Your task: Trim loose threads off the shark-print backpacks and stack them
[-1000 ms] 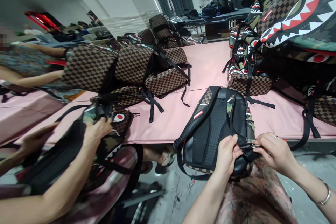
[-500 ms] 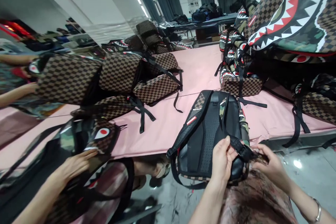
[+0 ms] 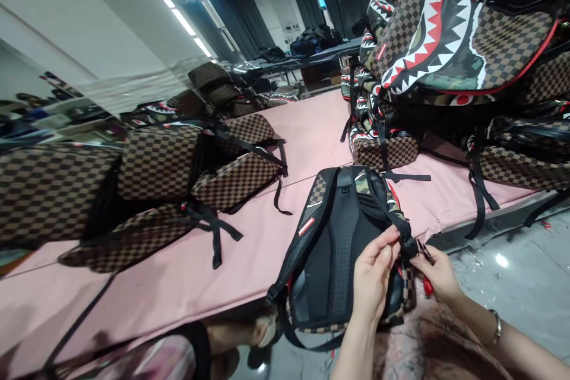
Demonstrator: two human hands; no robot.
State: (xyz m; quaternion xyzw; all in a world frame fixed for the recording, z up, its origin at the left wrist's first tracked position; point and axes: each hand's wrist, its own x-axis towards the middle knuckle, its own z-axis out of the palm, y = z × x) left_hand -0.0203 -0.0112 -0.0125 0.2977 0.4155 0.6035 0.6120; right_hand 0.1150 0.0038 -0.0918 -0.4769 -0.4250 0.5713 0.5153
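A black backpack (image 3: 338, 261) with checkered and camouflage trim lies back panel up at the pink table's front edge, its lower end overhanging. My left hand (image 3: 377, 267) pinches the black shoulder strap (image 3: 403, 228) near its buckle, on the bag's right side. Close beside it, my right hand (image 3: 436, 273), with a bracelet on the wrist, is closed round a small dark tool with a red part (image 3: 428, 286), which looks like thread snips. The tool's tip is close to the strap end.
Checkered bags (image 3: 160, 160) lie on the pink table (image 3: 307, 130) to the left. Shark-mouth backpacks (image 3: 445, 41) are piled high at the right. A person's leg (image 3: 236, 335) shows below the table edge at lower left.
The view has swung, so the scene sits differently. The red part and dark tool now show in my right hand. The co-worker's hands and the bag they touched at left are out of view.
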